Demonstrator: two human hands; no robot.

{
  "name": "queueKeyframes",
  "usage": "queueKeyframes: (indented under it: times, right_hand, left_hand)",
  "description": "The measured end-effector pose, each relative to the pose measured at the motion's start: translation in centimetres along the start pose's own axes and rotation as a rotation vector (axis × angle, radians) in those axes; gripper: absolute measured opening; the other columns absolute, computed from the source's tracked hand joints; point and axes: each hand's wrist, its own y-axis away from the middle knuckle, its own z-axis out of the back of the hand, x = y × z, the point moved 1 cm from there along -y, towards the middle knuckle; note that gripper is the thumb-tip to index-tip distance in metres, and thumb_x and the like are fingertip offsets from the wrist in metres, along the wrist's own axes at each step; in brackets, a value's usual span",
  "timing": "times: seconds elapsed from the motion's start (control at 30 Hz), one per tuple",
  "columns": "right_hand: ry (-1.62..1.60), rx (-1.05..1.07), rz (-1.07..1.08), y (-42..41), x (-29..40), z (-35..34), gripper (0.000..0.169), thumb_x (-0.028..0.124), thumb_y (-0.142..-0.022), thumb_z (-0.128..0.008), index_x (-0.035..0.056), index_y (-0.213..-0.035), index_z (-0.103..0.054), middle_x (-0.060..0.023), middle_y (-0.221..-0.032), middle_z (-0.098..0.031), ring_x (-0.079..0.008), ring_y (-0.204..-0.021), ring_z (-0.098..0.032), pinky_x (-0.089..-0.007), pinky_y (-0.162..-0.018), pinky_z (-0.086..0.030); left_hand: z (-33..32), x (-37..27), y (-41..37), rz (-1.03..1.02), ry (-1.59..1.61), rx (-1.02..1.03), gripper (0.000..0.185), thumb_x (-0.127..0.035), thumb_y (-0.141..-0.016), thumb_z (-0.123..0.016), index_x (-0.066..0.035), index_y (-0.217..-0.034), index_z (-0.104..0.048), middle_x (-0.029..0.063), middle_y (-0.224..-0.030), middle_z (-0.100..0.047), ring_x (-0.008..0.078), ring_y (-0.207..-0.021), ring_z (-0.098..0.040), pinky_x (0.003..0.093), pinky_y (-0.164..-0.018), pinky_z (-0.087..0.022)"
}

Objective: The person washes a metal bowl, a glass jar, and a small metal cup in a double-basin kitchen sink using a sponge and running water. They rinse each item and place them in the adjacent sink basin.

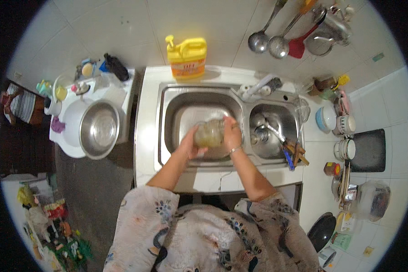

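Note:
A clear glass jar (209,133) is held on its side above the large basin of a stainless steel sink (197,111). The jar looks blurred, and something pale yellowish shows in or through it. My left hand (189,144) grips one end of the jar from the left. At the other end, my right hand (232,134) closes around it, with a bracelet on the wrist. The faucet (260,85) stands behind the divider between the two basins. In the smaller basin, several utensils (273,131) lean with their handles over the front rim.
Behind the sink stands a yellow jug (187,63) with a pump. A steel bowl (100,129) rests on the white washbasin (71,142) at left. Ladles (258,41) and a red spatula (296,47) hang on the wall. Bowls and cups (345,149) line the right counter.

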Motion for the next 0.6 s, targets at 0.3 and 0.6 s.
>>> queueKeyframes:
  times: [0.3,0.6]
  right_hand:
    - [0.173,0.026,-0.025,-2.1,-3.0,-0.5,0.029,0.024,-0.091,-0.041,0.0038,-0.105,-0.056,-0.013,-0.098,-0.06,-0.0239,-0.088,-0.057,-0.0312,-0.08,-0.042]
    - [-0.053,0.107,-0.103,-2.3,-2.9,-1.4,0.03,0.025,-0.089,-0.047,0.0009,-0.102,-0.059,-0.0112,-0.098,-0.063,-0.0181,-0.095,-0.057,-0.0279,-0.086,-0.041]
  left_hand:
    - [-0.2,0.4,-0.5,-0.153,-0.078,-0.067,0.046,-0.045,-0.086,-0.043,-0.018,-0.123,-0.04,0.0088,-0.121,-0.045,0.0246,-0.106,-0.047,0.0431,-0.08,-0.043]
    - [0.0,0.1,-0.6,-0.183,0.071,-0.002,0.047,-0.046,-0.085,-0.041,-0.017,-0.122,-0.044,0.007,-0.117,-0.049,0.0234,-0.103,-0.05,0.0414,-0.077,-0.045]
